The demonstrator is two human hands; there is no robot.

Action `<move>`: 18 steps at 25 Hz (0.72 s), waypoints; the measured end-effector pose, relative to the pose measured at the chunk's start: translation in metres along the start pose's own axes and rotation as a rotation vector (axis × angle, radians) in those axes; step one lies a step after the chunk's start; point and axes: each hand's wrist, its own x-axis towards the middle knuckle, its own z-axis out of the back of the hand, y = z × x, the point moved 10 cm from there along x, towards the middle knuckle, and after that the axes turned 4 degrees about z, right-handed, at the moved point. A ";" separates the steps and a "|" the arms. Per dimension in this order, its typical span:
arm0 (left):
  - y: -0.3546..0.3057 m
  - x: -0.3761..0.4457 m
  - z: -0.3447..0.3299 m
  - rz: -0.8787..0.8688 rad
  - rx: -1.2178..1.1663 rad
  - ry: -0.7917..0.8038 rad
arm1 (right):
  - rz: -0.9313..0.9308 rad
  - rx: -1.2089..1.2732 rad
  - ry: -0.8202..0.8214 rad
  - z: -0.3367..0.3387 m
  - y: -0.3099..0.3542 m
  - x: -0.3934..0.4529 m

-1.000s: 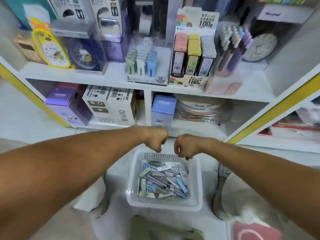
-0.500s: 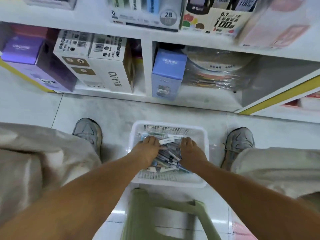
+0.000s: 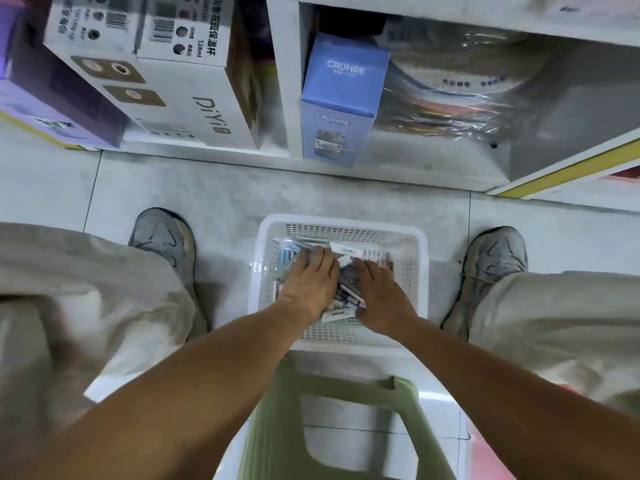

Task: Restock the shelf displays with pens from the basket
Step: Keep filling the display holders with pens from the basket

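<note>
Pens lie heaped in the basket under my left hand and right hand, both spread flat, gathering; next I must close on a bunch and lift.

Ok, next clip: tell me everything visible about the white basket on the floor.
The white basket is a rectangular tub that looks like plastic, with rounded corners, a smooth rim and perforated walls and bottom. It sits upright on the pale tiled floor between the person's grey shoes, below the shelf and just beyond a green stool. It holds a loose heap of pens, some with white labels. The left hand and right hand both reach inside onto the pens.
</note>
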 end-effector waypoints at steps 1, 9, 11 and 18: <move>-0.001 0.002 -0.001 0.003 0.003 -0.022 | 0.019 0.006 0.008 -0.003 0.001 -0.002; 0.013 0.022 -0.004 -0.021 -0.047 -0.103 | -0.033 0.169 -0.064 -0.003 -0.008 0.002; 0.008 0.022 -0.008 -0.073 -0.067 -0.070 | -0.044 0.189 -0.070 -0.004 -0.008 0.003; 0.012 0.034 -0.019 -0.140 -0.239 0.119 | -0.203 0.398 -0.080 -0.001 -0.029 0.006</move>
